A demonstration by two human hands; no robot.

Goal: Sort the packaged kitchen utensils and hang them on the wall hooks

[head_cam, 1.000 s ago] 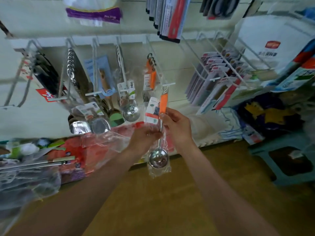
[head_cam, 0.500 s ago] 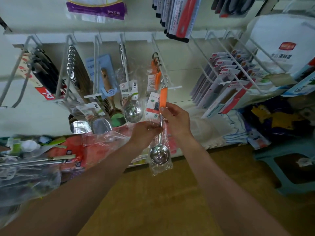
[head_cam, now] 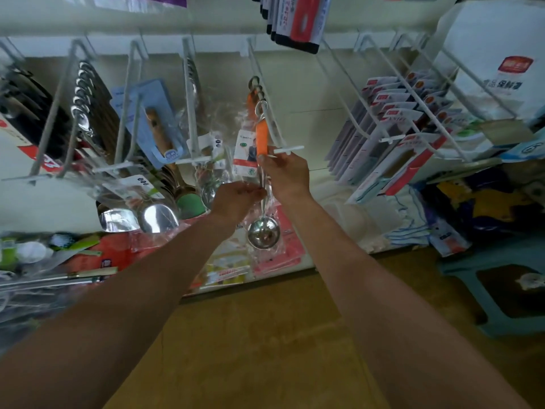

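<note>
The bagged orange-handled steel scoop (head_cam: 261, 137) is held upright against the white wire wall hook (head_cam: 290, 148). Its handle's lower end is pinched by the right grip (head_cam: 287, 175); its shaft is pinched by the left grip (head_cam: 236, 199).

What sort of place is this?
Likely a shop's kitchenware display: white wall hooks carry rows of bagged spoons and carded goods, label strips cap them, and a packaged ladle is held at one.
</note>
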